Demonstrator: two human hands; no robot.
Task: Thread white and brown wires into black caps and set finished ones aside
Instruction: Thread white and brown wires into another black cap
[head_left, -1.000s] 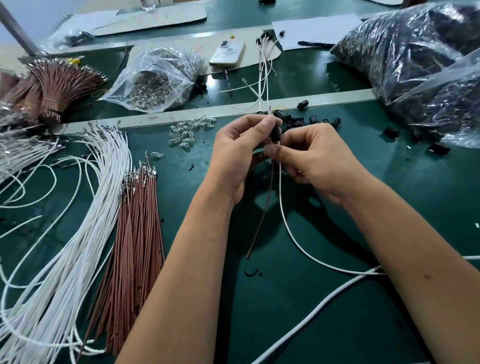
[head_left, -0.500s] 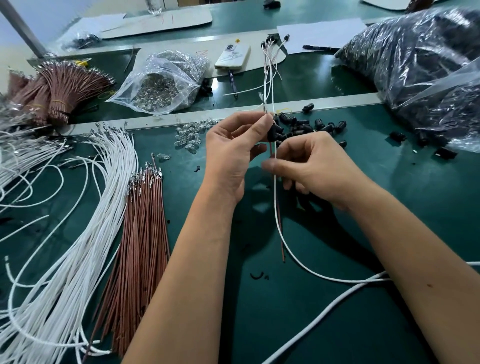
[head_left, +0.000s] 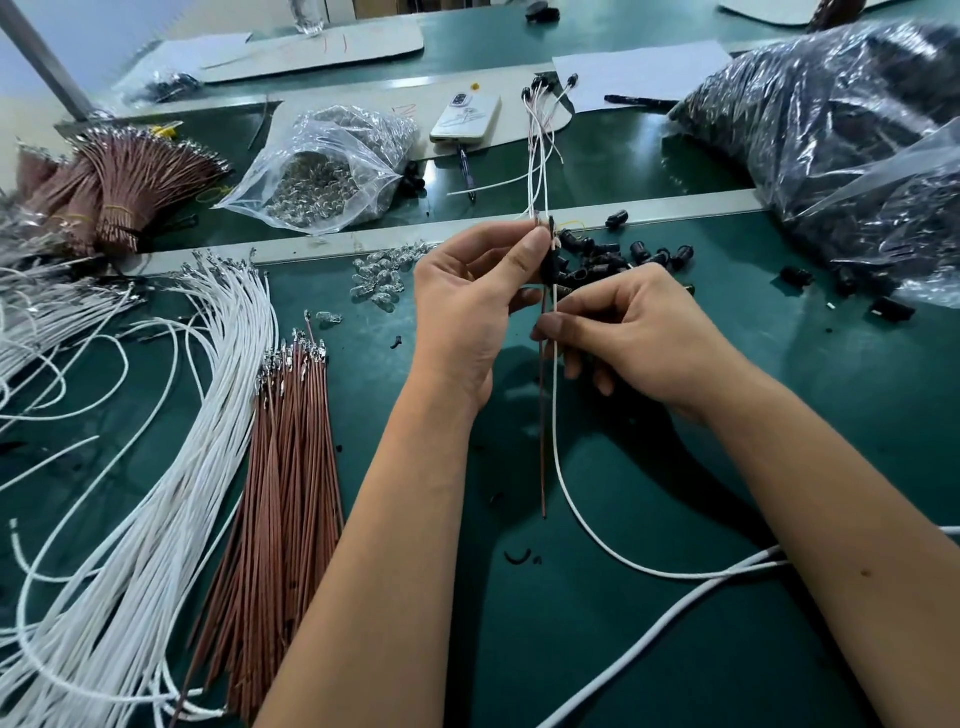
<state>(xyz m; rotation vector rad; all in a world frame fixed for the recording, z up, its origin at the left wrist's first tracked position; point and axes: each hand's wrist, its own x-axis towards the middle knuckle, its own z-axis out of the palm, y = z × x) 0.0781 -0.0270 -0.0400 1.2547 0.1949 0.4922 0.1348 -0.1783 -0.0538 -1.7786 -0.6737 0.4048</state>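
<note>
My left hand (head_left: 470, 306) pinches a black cap (head_left: 549, 267) between thumb and fingers above the green table. A brown wire (head_left: 543, 441) and a white wire (head_left: 571, 499) run down out of the cap. My right hand (head_left: 639, 332) pinches both wires just below the cap. The brown wire hangs straight with its end above the mat; the white one curves off to the right. Several loose black caps (head_left: 618, 257) lie just behind my hands. Finished wires with caps (head_left: 540, 124) lie further back.
At left lie a fan of white wires (head_left: 171, 447) and a bundle of brown wires (head_left: 291, 457). Small clear parts (head_left: 379, 275) sit near the metal strip. A clear bag (head_left: 332, 171), a phone (head_left: 466, 117) and large bags of black parts (head_left: 841, 135) stand behind.
The right hand has slid down the two wires, away from the cap. The left hand has raised the cap slightly, and the wire ends now stick out above it.
</note>
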